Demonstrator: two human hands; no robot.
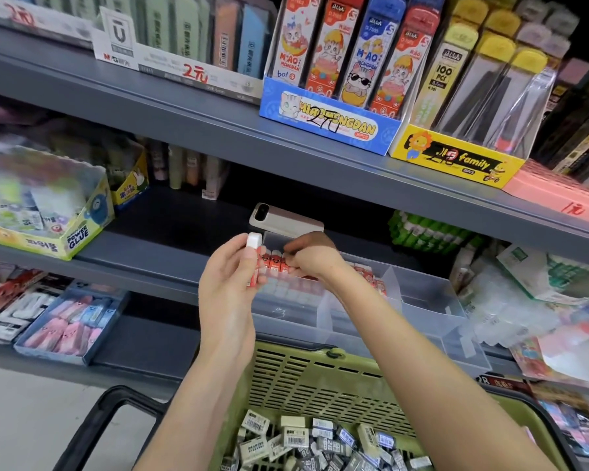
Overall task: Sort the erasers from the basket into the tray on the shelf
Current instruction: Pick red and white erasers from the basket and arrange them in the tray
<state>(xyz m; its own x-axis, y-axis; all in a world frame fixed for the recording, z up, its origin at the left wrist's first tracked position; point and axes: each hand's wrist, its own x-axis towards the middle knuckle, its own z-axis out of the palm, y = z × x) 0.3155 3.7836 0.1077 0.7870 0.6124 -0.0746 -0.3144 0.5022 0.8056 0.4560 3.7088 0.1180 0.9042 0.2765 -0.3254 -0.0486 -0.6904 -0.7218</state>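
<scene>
Left hand (228,277): my fingers curl round one eraser (254,248), upright — white end up;
Tray row (275,263): just right of it;
Right hand (312,256): nearer — my fingers pinch that row.

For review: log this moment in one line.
left hand: holds red-sleeved eraser; right hand: on eraser row in clear tray; green basket: erasers inside

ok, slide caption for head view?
Left hand holds an eraser; right hand pinches red erasers in the clear tray, basket below.
</scene>
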